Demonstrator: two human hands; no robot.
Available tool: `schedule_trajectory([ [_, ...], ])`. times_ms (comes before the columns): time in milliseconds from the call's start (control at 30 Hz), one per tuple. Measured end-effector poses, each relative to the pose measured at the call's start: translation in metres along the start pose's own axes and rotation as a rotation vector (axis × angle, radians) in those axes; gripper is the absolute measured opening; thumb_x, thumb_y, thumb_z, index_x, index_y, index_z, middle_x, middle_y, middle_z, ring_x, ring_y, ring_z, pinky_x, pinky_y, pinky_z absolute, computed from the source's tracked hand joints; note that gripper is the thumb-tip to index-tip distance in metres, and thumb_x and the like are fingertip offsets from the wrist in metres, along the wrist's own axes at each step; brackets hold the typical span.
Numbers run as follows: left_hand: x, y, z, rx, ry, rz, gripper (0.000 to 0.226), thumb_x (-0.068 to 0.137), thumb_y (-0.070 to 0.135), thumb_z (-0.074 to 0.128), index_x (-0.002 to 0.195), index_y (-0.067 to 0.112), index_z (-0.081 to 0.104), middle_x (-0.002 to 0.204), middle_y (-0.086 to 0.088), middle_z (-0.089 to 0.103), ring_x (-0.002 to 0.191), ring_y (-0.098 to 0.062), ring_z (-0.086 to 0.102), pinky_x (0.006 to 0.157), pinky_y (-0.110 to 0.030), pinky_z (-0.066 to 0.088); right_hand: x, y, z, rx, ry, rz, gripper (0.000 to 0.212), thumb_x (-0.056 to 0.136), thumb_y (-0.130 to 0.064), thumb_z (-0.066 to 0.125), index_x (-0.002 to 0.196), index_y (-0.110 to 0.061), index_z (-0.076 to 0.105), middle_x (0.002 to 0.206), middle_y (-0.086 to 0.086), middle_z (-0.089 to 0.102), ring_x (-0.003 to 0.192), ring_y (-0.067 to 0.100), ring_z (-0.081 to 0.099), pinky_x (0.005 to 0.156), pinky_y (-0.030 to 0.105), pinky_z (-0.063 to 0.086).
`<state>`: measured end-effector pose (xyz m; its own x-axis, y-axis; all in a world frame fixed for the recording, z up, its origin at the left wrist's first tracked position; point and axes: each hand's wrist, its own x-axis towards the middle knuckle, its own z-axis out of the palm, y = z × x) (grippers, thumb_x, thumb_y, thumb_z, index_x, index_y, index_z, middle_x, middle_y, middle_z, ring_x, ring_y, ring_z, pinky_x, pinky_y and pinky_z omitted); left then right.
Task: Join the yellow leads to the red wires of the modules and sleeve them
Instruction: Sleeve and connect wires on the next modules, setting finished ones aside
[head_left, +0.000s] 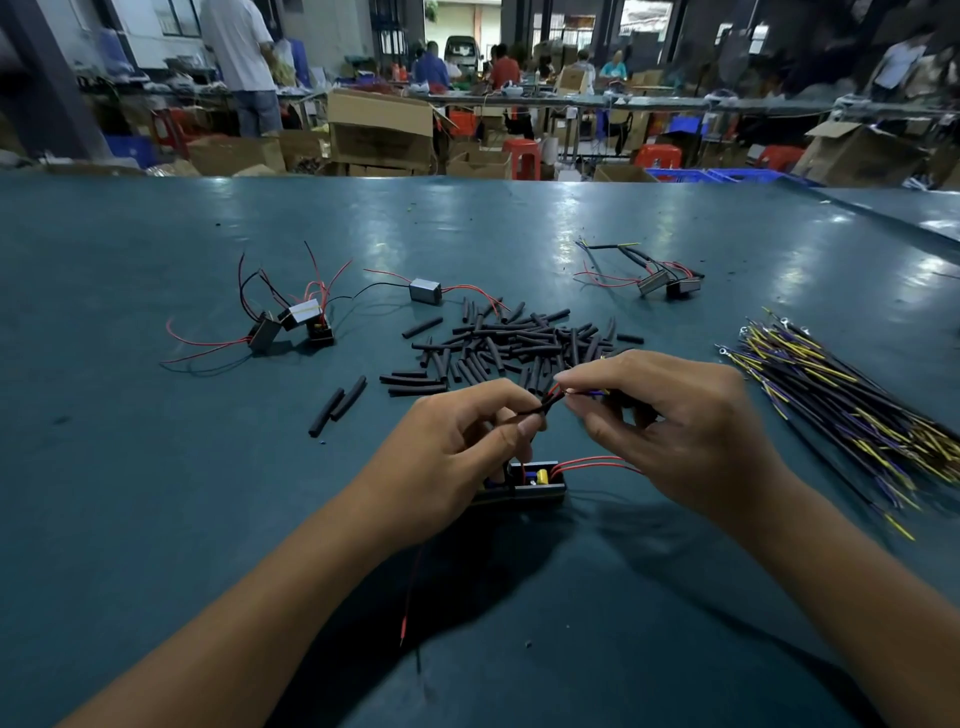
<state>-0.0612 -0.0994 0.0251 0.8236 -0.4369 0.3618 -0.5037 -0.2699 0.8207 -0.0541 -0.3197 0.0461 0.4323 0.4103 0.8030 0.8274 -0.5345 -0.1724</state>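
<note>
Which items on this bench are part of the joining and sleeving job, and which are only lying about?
In the job: left hand, right hand, open black module with yellow capacitor, pile of short black sleeve tubes, bundle of yellow and dark leads.

Lying about: cardboard boxes, red plastic stools.

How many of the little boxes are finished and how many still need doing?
Done, it seems: two modules at the far right already wear black sleeves on their leads. In hand: the left hand and right hand pinch wires together above one open module. Left: a cluster of modules and a single grey module with bare red wires, plus the sleeve pile and lead bundle.
</note>
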Motion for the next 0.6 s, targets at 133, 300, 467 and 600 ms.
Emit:
schedule_trajectory([
  [133,-0.0003,0.0003,-0.0012,0.019,-0.014,0.003,0.012,0.1,0.033,0.058,0.098,0.026,0.067,0.079,0.007,0.068,0.066,-0.013,0.06,0.063,-0.029,0.052,0.0019,0.0005,-0.0012,0.005,-0.057,0.016,0.013,0.086,-0.009,0.077,0.099,-0.008,0.075,0.079,-0.006,0.062,0.063,0.012,0.054,0.065,0.014,0.041],
  [300,-0.0002,0.0004,-0.0013,0.008,-0.019,0.001,0.014,0.097,0.038,0.058,0.101,0.027,0.067,0.081,0.003,0.069,0.068,-0.02,0.062,0.065,-0.037,0.054,0.0029,-0.0001,-0.0017,0.024,-0.091,0.019,0.005,0.088,-0.009,0.073,0.092,-0.007,0.074,0.078,0.0,0.06,0.065,0.009,0.048,0.065,0.014,0.038],
  [467,-0.0003,-0.0008,-0.0038,0.004,0.014,-0.04,0.016,0.087,0.034,0.072,0.095,0.023,0.064,0.087,0.003,0.073,0.075,-0.012,0.069,0.067,-0.028,0.057,0.0035,0.0004,-0.0044,0.033,-0.119,0.035,0.002,0.089,-0.009,0.072,0.09,-0.007,0.073,0.078,-0.001,0.058,0.066,0.009,0.05,0.068,0.013,0.037],
  [600,-0.0005,0.0017,-0.0015,-0.004,0.076,-0.018,0.012,0.085,0.025,0.076,0.091,0.019,0.068,0.084,0.002,0.075,0.074,-0.015,0.071,0.068,-0.027,0.058,0.0038,0.0022,-0.0074,0.041,-0.158,0.044,0.002,0.089,-0.006,0.072,0.091,-0.008,0.072,0.081,-0.003,0.059,0.07,0.006,0.051,0.07,0.012,0.036],
])
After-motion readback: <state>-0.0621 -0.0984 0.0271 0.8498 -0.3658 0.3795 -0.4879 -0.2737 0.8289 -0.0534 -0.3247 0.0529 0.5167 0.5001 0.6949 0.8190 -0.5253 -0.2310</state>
